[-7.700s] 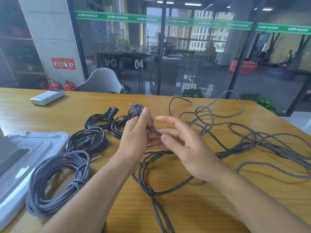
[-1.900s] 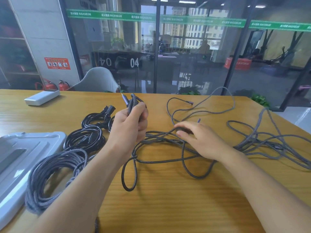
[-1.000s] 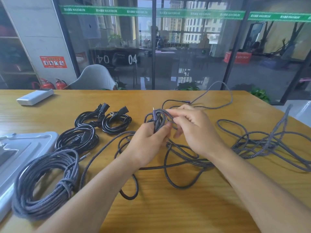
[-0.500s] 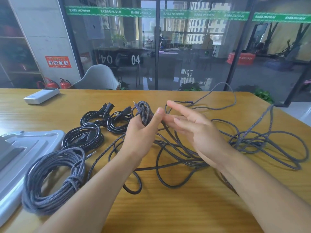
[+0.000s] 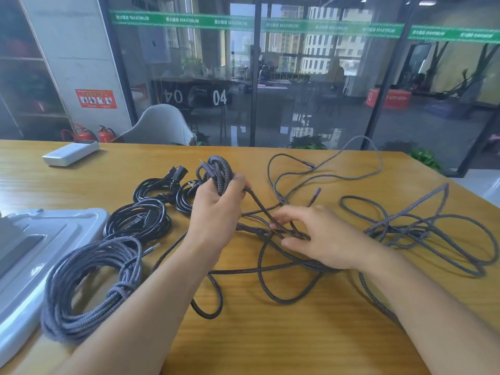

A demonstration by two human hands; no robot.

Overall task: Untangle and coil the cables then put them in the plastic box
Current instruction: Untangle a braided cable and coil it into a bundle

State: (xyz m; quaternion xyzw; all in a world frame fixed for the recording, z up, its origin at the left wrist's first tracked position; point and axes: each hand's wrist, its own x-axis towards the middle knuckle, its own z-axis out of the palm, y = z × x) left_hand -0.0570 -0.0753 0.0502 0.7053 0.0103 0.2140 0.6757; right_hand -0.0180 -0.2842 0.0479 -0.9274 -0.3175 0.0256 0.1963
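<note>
My left hand point(image 5: 216, 209) grips a small coil of grey braided cable point(image 5: 220, 171), raised above the table, its plug end sticking up. That cable runs down to my right hand point(image 5: 319, 239), which pinches a strand low over the table in the loose tangle point(image 5: 405, 231) spreading to the right. A finished grey braided coil point(image 5: 89, 282) lies at the front left. Three black coiled power cables point(image 5: 140, 220) lie behind it. The plastic box lid point(image 5: 35, 239) shows at the left edge.
A white power bank point(image 5: 70, 154) lies at the table's far left. The wooden table point(image 5: 270, 334) has a far edge along a glass wall and a right edge near the tangle. A grey chair point(image 5: 159, 125) stands behind the table.
My right hand has dropped from beside the coil down to the table and taken a strand of the tangle. The left hand keeps the coil raised.
</note>
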